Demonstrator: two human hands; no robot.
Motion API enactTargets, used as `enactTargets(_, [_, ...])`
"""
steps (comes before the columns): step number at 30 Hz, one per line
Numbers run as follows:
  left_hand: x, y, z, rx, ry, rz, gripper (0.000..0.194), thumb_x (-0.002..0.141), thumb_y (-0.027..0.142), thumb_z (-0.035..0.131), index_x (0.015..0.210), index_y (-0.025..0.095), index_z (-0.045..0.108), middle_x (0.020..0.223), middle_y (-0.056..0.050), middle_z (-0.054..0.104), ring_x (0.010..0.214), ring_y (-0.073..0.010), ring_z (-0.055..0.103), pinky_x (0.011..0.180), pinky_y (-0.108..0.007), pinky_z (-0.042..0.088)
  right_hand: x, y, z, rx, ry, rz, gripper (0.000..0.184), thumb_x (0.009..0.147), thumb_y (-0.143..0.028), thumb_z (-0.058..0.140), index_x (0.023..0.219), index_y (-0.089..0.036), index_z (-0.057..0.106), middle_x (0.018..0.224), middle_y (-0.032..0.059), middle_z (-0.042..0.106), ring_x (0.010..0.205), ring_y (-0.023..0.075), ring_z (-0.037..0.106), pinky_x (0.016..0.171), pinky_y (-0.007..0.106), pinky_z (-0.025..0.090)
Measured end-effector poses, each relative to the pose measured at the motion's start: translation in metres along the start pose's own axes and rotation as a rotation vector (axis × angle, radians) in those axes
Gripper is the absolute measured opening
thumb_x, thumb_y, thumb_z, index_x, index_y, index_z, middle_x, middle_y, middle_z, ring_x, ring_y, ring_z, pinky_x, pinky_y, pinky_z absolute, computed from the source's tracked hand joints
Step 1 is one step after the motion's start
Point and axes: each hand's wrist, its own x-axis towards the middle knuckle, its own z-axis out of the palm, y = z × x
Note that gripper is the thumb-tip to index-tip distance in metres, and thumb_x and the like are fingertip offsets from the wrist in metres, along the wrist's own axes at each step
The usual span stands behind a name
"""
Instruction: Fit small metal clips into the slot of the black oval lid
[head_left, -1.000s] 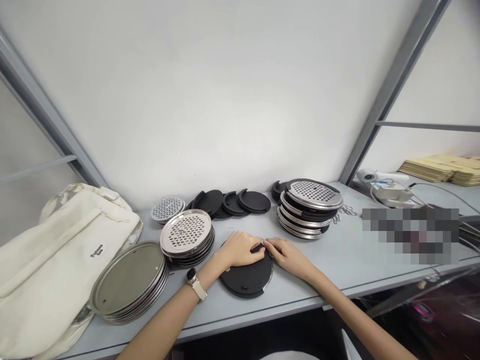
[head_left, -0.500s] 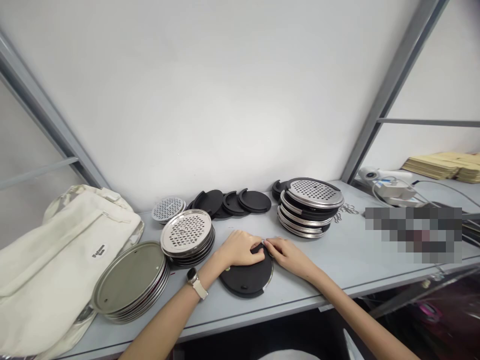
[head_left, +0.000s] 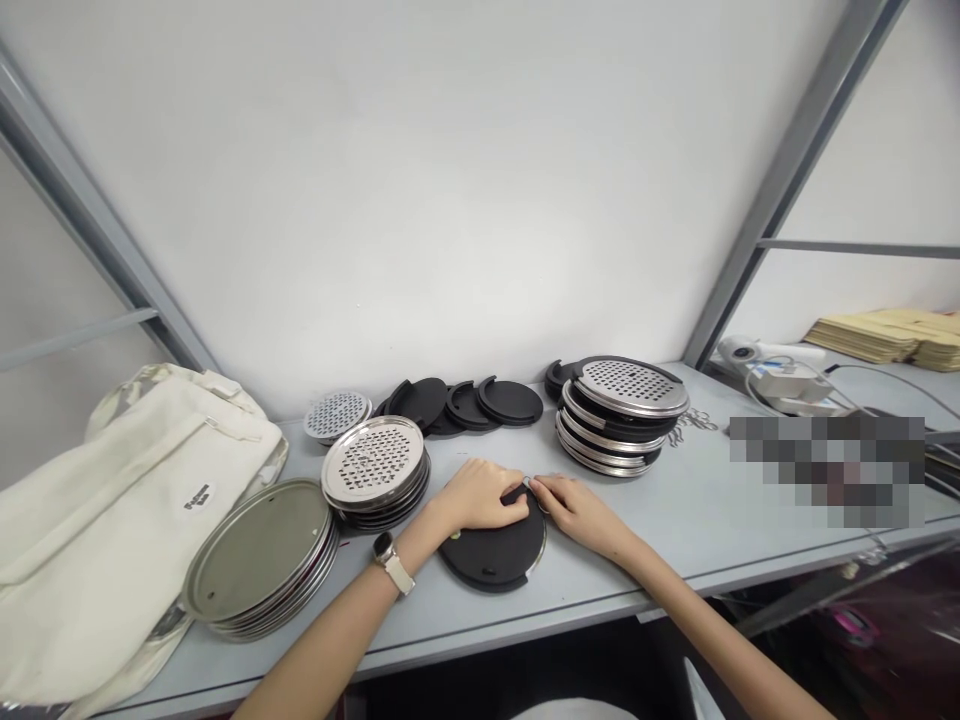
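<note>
Near the front of the grey surface point(head_left: 712, 540), the black round cover point(head_left: 491, 555) lies flat, barely shifted; the left hand point(head_left: 480, 497) stays curled over its upper rim; the right hand point(head_left: 577, 512) stays close beside it, its fingertips point(head_left: 544, 490) at a small steel edge; whether either hand truly grips, I cannot tell; stacked perforated steel discs point(head_left: 373, 465) stand just behind.

One black disc point(head_left: 491, 556) under one left hand point(head_left: 478, 496) and one right hand point(head_left: 577, 513). Left of that disc, one stack of plain steel discs point(head_left: 259, 555), one stack of perforated steel discs point(head_left: 373, 465), one single perforated steel disc point(head_left: 337, 415). Beyond it, at least three loose black discs point(head_left: 510, 402). Right of it, one mixed stack of steel and black discs point(head_left: 622, 420).
</note>
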Motion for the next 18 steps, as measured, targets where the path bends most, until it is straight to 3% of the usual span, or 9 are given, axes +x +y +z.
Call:
enactTargets(9, [-0.0011,-0.0005,0.0028,0.023,-0.03,0.004,0.019,0.081,0.036,0.048,0.07,0.021,0.054,0.065,0.001,0.061,0.057,-0.0149,0.054,0.053,-0.028,0.027,-0.0003,0.0,-0.0003,-0.015,-0.021,-0.018,0.041,0.098,-0.034,0.029,0.075,-0.018,0.059,0.069,0.0029,0.063,0.069,0.0176,0.057,0.067,0.027,0.037])
enactTargets(12, [-0.0014,0.001,0.0015,0.027,-0.032,-0.036,0.017,0.08,0.038,0.049,0.082,0.022,0.054,0.068,0.001,0.061,0.059,-0.0169,0.056,0.054,-0.027,0.029,-0.0003,-0.0011,-0.001,-0.013,-0.012,-0.024,0.04,0.098,-0.032,0.03,0.076,-0.018,0.06,0.068,0.0023,0.062,0.067,0.0172,0.056,0.065,0.026,0.037])
enactTargets(15, [-0.002,0.0028,-0.0008,0.034,-0.021,-0.065,0.027,0.08,0.041,0.05,0.099,0.023,0.05,0.072,0.0,0.063,0.063,-0.02,0.059,0.055,-0.027,0.032,-0.0003,-0.0012,-0.0011,-0.019,-0.012,-0.025,0.041,0.098,-0.033,0.03,0.072,-0.018,0.058,0.064,0.0014,0.06,0.065,0.0167,0.055,0.064,0.026,0.036])
enactTargets(18, [-0.0025,0.0042,-0.0031,0.038,-0.036,-0.061,0.029,0.081,0.041,0.049,0.104,0.024,0.047,0.075,-0.001,0.064,0.066,-0.0218,0.061,0.057,-0.028,0.035,-0.0003,-0.0006,-0.0005,-0.032,-0.016,-0.018,0.043,0.098,-0.034,0.029,0.068,-0.018,0.056,0.062,0.0014,0.058,0.063,0.0165,0.054,0.063,0.027,0.036])
